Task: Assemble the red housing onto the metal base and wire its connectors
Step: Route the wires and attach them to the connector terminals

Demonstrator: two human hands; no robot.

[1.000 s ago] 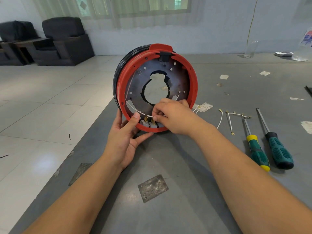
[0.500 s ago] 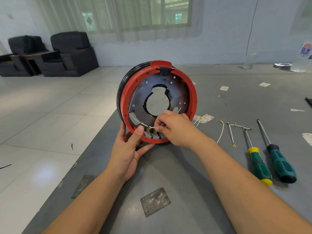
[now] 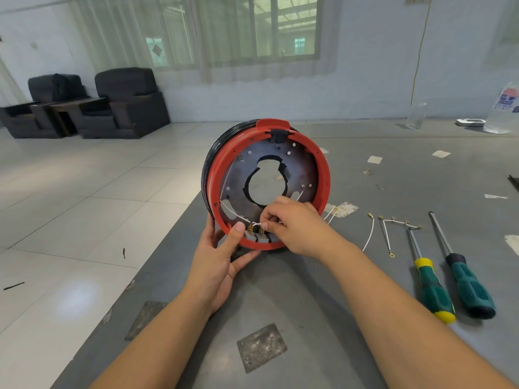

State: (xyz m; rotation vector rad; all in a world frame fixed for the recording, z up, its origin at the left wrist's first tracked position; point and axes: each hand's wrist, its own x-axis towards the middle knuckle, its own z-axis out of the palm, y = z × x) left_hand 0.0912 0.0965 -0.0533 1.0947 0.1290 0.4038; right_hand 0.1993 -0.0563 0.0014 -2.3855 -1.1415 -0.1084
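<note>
**On the table's near-left edge: red housing held upright, wire pinched at its connectors**

At the left edge of the grey table (image 3: 309,290) the red housing (image 3: 325,175) stands on its rim, its open face turned toward the camera; inside the ring sits the dark metal base (image 3: 244,175), pierced by small holes and by a large keyhole-shaped cutout through which the table shows; a black band runs round the housing's far side; a red tab with a black clip caps the top of the ring. At the bottom of the ring are the brass connectors (image 3: 257,230), set above pale grey blocks; a thin white wire (image 3: 231,210) curves along the lower left of the base down toward them.

The left hand (image 3: 222,262) cradles the housing from below and behind, fingers curled round the rim, thumb pressed on the inner lip just beside the connectors; the right hand (image 3: 292,223) reaches in from the right with curled fingers, thumb and forefinger pinching the white wire at the connectors.

To the right, loose white leads (image 3: 369,234) with ring terminals lie on the table; beside them lie two screwdrivers (image 3: 449,282) with green handles, one yellow-capped, one black-capped, close together; paper scraps dot the far surface; a clear plastic bottle (image 3: 505,108) stands at the far right corner; two dark armchairs (image 3: 123,102) sit on the tiled floor at the back left, under a curtained window.
</note>
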